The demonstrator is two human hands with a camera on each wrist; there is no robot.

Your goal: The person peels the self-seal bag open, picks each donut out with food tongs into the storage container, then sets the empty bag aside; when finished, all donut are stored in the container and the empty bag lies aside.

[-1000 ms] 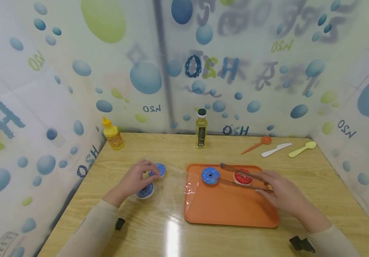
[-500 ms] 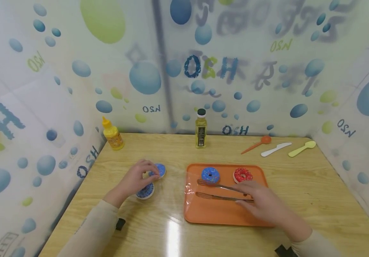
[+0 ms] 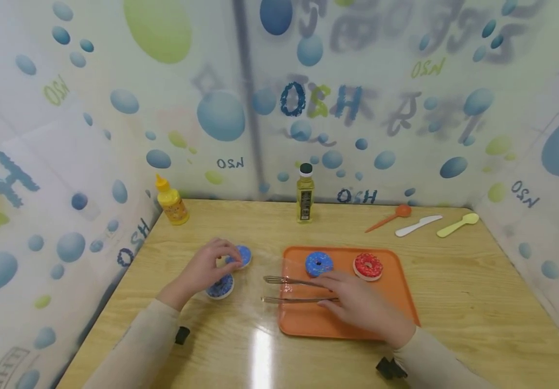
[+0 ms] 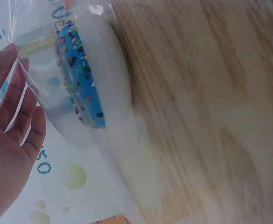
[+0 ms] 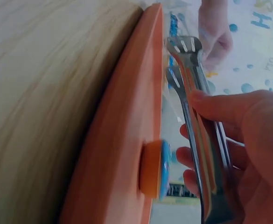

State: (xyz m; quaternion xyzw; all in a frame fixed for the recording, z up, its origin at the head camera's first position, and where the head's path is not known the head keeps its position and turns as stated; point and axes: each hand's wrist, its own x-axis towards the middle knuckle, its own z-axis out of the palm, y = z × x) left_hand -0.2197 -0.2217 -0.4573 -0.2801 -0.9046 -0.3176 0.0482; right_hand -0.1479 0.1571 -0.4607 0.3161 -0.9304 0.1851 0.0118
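My left hand (image 3: 206, 267) pinches the edge of a clear plastic bag (image 4: 54, 105) at the left of the table. Two doughnuts lie beneath that hand, a dark blue one (image 3: 220, 287) and a lighter blue one (image 3: 245, 256). At least one sprinkled doughnut (image 4: 109, 70) sits inside the bag. Metal tongs (image 5: 204, 135) are held in my right hand (image 3: 357, 300), their tips spread apart and pointing left over the orange tray's (image 3: 347, 329) left edge. On the tray rest a blue doughnut (image 3: 318, 263) and a red one (image 3: 368, 266).
A yellow squeeze bottle (image 3: 172, 207) stands at the back left, an oil bottle (image 3: 305, 195) at the back middle. Along the back right lie an orange spoon (image 3: 396, 214), a white knife (image 3: 418, 226) and a yellow spoon (image 3: 458, 225). Patterned walls enclose the table.
My right hand has carried the tongs from around the red doughnut toward me and left, to the tray's left edge. The red doughnut stays on the tray. My left hand holds its place.
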